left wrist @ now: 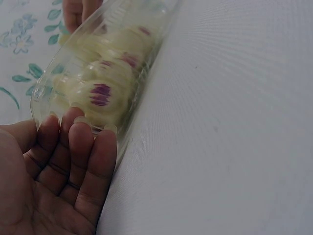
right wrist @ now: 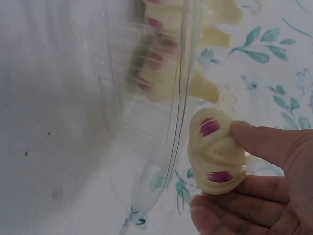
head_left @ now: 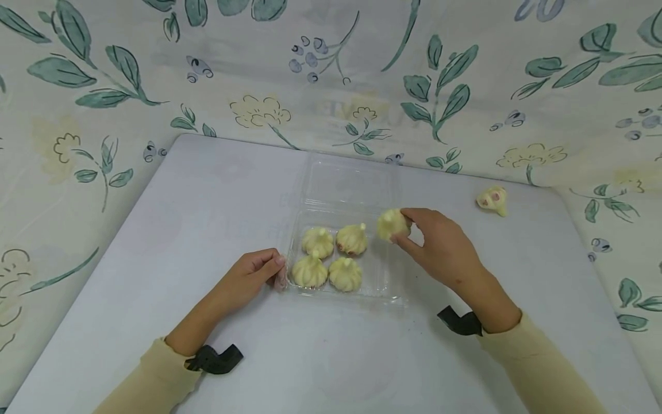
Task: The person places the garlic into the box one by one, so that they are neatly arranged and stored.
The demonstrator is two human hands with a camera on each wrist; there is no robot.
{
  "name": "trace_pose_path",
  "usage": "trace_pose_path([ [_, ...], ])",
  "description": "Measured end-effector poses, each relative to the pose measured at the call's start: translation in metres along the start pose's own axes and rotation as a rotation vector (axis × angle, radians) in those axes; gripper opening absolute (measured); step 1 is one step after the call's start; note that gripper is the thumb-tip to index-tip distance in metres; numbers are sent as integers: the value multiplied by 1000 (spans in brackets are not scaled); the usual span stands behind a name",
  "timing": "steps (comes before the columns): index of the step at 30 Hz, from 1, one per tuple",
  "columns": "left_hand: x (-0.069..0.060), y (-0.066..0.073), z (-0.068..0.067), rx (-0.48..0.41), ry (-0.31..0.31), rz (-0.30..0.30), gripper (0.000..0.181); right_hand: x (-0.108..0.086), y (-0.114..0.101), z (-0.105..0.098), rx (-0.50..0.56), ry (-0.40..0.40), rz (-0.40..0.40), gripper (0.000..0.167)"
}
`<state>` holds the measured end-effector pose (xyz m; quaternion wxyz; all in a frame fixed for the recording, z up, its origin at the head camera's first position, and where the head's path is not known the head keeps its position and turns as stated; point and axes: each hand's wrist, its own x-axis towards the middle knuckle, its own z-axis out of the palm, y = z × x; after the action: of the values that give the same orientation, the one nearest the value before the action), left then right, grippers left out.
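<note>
My right hand (head_left: 442, 241) pinches a pale yellow garlic bulb (head_left: 391, 225) between thumb and fingers, above the right side of a clear plastic container (head_left: 380, 282). In the right wrist view this garlic bulb (right wrist: 215, 152) shows purple streaks and is held just outside the container's rim. Several more garlic bulbs (head_left: 345, 274) sit in the left part of the container, stems up. At the container's left edge, my left hand (head_left: 253, 276) grips the wall with thumb and fingers. The left wrist view shows its fingertips (left wrist: 80, 134) against the clear plastic.
Another garlic bulb (head_left: 493, 199) lies on its side at the back right of the white table (head_left: 233, 190). The container's clear lid (head_left: 351, 181) is folded back towards the far edge. A floral cloth (head_left: 331, 75) hangs behind the table.
</note>
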<state>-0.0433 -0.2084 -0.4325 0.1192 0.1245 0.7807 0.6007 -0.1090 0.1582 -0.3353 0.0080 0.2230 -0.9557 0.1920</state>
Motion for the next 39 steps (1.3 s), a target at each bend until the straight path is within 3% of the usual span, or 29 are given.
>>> trace_pose_path([
  [8,1,-1,0,-4,-7,6,31,5,-15,11,-77,-59,-92,48],
  [16,1,-1,1,-7,-9,6,31,7,-19,18,-68,-105,-144,50],
  [33,-1,-1,-1,5,-3,4,31,11,-23,22,-91,-190,-88,50],
  [39,-1,-1,0,-3,-7,8,30,12,-22,27,-81,-197,-119,37],
])
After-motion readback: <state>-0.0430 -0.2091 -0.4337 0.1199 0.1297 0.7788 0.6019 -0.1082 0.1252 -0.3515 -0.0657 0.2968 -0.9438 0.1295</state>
